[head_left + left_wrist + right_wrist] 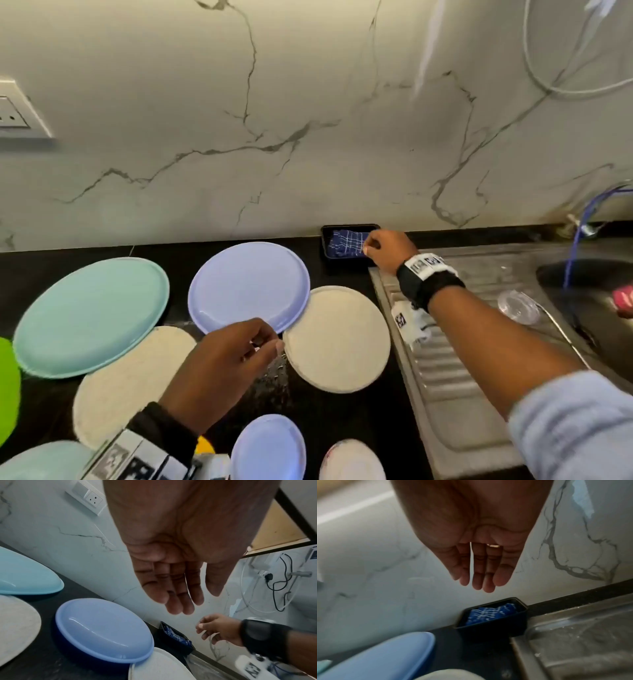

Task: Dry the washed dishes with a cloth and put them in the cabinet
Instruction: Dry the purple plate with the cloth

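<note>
**Cloth not yet in hand, no plate dried**

Early stage, judging by layout. Right hand out over black tray at back edge of desk, hard against marble wall. Grip apart: fingers straight, loosely together in right wrist view, tips just above blue checked cloth lying bunched in tray. In head view fingertips seem at cloth's right end; touching or just short, can't tell. Not clamped on anything.

Left hand hovers over desk mid, above gap btwn lilac plate and beige plate. Grip apart too: fingers relaxed, slightly bent, holding nothing.

Plates all on desk still: teal plate toward left edge, overlapping a second beige plate; lilac one behind centre, rim touching/overlapping beige one beside sink drainboard. Small lilac plate and small white plate at front edge. Green rim at left edge, another teal bit at front-left corner, both cut off.

Water drops on desk near left hand, so prob. wet still. Cabinet not clearly in view; an open wooden underside shows up high in left wrist view, unsure what.

Done: nothing visible, washing aside. Left: take cloth, wipe each plate, stow all. Basically whole job ahead.
</note>
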The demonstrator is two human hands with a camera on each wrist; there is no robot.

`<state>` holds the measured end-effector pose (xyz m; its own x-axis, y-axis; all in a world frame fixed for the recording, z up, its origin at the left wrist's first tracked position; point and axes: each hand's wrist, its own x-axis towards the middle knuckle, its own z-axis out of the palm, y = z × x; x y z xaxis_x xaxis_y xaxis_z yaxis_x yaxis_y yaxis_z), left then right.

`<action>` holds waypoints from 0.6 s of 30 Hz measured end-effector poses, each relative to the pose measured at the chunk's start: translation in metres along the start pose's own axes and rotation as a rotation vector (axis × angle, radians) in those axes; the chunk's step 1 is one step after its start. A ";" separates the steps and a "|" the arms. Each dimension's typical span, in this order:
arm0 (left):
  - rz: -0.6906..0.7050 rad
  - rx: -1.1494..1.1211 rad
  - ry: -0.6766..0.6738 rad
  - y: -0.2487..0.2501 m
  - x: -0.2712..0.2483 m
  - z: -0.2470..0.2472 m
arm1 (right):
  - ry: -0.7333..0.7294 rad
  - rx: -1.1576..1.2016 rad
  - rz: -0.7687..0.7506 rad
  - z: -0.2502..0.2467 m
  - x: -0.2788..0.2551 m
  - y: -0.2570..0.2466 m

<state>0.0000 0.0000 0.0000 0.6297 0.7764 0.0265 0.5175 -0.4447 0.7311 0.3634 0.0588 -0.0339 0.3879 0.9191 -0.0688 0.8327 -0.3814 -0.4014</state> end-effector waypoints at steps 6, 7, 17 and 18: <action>-0.081 0.059 -0.069 0.000 0.024 0.017 | -0.094 -0.117 0.135 0.017 0.079 0.023; -0.093 0.059 -0.073 -0.002 0.027 0.018 | -0.107 -0.138 0.137 0.022 0.090 0.028; -0.206 0.073 -0.080 -0.022 0.020 0.009 | -0.243 -0.351 0.103 0.042 0.141 0.036; -0.215 0.071 -0.079 -0.024 0.019 0.009 | -0.259 -0.361 0.116 0.041 0.142 0.034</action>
<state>0.0049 0.0215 -0.0228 0.5427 0.8204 -0.1802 0.6824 -0.3056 0.6640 0.4307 0.1803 -0.0951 0.4131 0.8452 -0.3391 0.8920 -0.4506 -0.0365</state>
